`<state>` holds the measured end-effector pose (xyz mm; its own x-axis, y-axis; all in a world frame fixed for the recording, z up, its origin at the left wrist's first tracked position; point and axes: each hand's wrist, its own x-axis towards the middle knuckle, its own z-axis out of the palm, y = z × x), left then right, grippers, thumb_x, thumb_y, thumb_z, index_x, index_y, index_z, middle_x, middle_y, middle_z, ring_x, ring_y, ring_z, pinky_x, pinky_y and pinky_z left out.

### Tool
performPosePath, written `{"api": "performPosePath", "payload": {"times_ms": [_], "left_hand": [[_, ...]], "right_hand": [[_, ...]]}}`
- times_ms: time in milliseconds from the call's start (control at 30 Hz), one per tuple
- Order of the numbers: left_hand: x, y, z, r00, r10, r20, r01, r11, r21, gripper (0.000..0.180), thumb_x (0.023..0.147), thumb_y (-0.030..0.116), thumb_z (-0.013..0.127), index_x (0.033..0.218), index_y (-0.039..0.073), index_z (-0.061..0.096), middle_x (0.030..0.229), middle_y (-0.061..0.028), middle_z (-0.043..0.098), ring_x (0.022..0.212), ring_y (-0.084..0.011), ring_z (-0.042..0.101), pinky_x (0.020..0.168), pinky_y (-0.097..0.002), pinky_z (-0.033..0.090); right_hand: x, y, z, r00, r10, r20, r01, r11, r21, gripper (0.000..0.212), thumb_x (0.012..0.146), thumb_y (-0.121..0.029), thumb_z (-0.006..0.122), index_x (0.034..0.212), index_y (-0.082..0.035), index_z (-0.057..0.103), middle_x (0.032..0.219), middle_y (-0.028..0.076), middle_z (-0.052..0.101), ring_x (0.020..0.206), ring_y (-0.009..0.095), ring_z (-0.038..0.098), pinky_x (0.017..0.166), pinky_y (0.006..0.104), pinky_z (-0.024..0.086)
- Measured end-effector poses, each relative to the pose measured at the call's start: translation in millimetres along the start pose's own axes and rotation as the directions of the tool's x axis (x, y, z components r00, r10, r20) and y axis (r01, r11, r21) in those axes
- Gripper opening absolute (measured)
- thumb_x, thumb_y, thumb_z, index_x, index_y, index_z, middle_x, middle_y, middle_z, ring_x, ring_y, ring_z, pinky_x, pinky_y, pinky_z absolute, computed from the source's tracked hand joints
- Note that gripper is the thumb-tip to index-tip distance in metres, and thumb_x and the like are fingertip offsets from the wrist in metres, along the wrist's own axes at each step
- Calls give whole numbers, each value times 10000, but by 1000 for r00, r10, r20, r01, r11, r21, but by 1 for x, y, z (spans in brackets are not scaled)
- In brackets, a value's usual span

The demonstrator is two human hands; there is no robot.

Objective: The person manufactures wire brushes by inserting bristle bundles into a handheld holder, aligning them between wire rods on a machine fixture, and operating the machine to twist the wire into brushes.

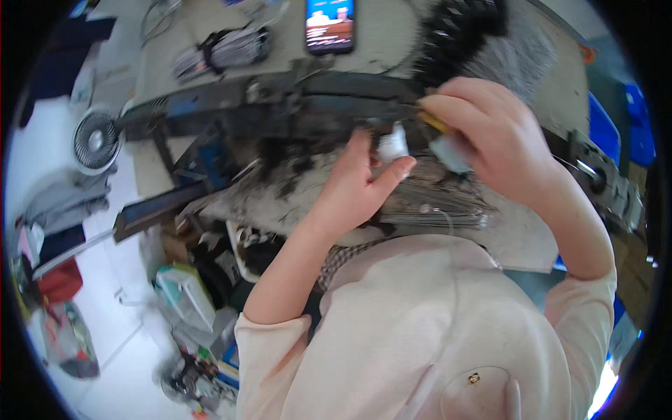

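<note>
Pale shirt [420,315] nearest, my right grip [493,133] pinches a yellow piece [433,122], best held steady, beside the dark bar [336,106]; whether my left grip [358,180] holds the white piece [394,143], I can't tell.

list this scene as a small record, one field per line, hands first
left hand: at the bar, thumb and fingers spread by a white item; grip unclear
right hand: closed on a yellow item, blurred
between: dark metal bar running across the bench
beyond bar: phone, screen lit; tied bundle to its left; black strands to its right
near side: thin rods in front of the person
far left: round fan
</note>
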<state>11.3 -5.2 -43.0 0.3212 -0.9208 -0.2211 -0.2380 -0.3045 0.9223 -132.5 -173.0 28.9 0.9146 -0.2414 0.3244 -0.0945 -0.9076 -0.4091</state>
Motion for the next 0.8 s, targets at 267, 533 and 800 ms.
{"api": "performPosePath", "payload": {"times_ms": [267,533,800], "left_hand": [[-74,-58,-107,747,-566,-350,192,687,-701,275,931,305,618,1030,49,630,814,0,590,807,-149,597,824,-331,475],[-80,-66,-97,625,-599,-500,29,658,-752,227,927,331,620,997,116,627,836,44,583,828,-110,560,762,-303,414],[-75,-64,-90,693,-582,-425,43,622,-782,241,946,314,590,1008,82,612,855,8,601,824,-133,569,764,-303,442]], "right_hand": [[-49,-1,-8,941,49,335,-115,976,182,426,804,-108,663,1216,-62,565,1149,135,578,1020,339,575,863,408,469],[-43,34,42,887,400,232,-408,913,-15,349,777,-65,661,1113,-71,567,1126,114,529,1024,333,559,855,413,479],[-70,12,-28,864,245,441,-429,816,388,200,770,19,640,951,-51,591,937,116,569,882,321,581,768,378,479]]}}
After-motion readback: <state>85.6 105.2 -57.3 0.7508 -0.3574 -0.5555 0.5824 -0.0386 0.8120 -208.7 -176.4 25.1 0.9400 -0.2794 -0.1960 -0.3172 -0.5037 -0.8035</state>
